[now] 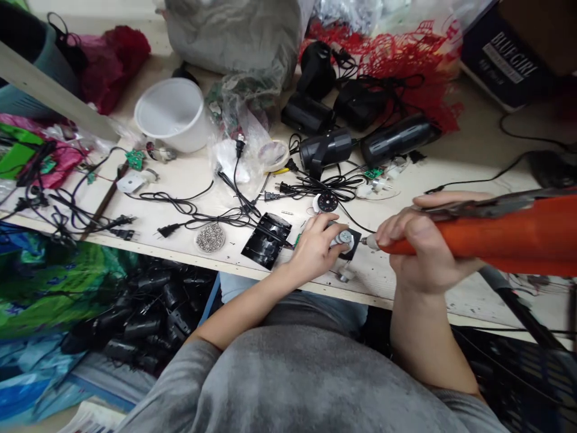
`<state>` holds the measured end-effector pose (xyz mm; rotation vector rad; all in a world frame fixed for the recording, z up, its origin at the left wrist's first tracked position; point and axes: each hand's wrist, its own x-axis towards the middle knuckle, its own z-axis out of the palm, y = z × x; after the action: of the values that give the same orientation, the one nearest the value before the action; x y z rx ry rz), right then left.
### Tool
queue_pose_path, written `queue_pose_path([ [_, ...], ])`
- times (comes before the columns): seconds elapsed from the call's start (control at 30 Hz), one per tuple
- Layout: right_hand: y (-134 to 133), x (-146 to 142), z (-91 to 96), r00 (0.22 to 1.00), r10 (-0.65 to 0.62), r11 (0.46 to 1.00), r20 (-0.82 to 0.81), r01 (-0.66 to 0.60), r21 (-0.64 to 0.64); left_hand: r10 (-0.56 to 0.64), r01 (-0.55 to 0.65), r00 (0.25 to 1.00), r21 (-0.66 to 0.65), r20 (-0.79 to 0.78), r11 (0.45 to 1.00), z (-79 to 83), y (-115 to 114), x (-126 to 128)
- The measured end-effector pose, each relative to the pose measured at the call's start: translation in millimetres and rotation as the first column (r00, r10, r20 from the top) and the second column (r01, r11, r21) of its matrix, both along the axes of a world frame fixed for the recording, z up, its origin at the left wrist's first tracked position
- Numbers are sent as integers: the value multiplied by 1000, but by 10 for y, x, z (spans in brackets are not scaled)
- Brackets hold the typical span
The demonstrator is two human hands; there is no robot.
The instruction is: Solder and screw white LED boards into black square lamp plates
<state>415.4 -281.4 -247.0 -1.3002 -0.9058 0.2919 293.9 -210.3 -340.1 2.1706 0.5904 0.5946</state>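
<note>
My right hand [426, 240] is shut around the thick orange handle of a soldering iron [505, 231], with a dull metal strip lying along its top. The iron's metal tip [372, 242] points left at a small silver motor [343, 239]. My left hand [313, 249] grips that motor from the left, its fingers partly covering it. A black square piece [354, 240] lies under the motor. The tip and motor are very close, but I cannot tell whether they touch.
The cluttered white workbench [383, 282] holds black lamp housings [327, 150], tangled power cords [189, 210], a white plastic tub [172, 114], a tray of small metal parts [210, 237] and green circuit boards [135, 159]. Black housings [148, 319] are heaped below the front edge.
</note>
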Motion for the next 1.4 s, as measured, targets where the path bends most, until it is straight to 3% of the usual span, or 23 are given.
queue_pose_path([
  [0.1,-78,-35,-102,994,-34,994,-106,44,95,-63,63,998,28,-8,998,37,11,1],
  [0.27,-91,-61,-222,983,-41,998,-178,50,50,-88,90,996,40,-30,995,69,47,10],
  [0.67,-122,-60,-259,987,4,999,-160,3,43,-39,66,990,207,-133,976,187,48,-15],
  [0.77,-172,-45,-209,988,1,998,-153,9,66,-27,31,999,100,-37,994,227,47,-38],
  [0.83,-209,-31,-158,989,-14,997,-147,26,77,29,-20,997,-122,69,992,234,64,-56],
  [0.87,-223,-26,-133,989,-20,996,-147,33,85,74,-37,990,-287,116,957,233,80,-66],
  [0.9,-234,-22,-111,989,-24,995,-149,39,94,126,-41,980,-467,153,883,233,99,-77],
  [0.97,-240,-22,-80,985,-39,992,-166,58,112,233,-9,955,-770,182,638,237,144,-102],
  [1.03,-228,-33,-69,977,-61,989,-204,87,122,308,39,936,-919,171,393,253,186,-127],
  [1.1,-206,-52,-76,968,-77,987,-239,108,119,351,64,924,-968,148,241,276,208,-148],
  [1.2,-173,-79,-106,966,-80,987,-246,112,118,367,90,920,-985,139,149,302,200,-165],
  [1.4,-130,-64,-172,971,-177,977,-164,194,92,334,150,926,-983,176,104,295,156,-180],
])
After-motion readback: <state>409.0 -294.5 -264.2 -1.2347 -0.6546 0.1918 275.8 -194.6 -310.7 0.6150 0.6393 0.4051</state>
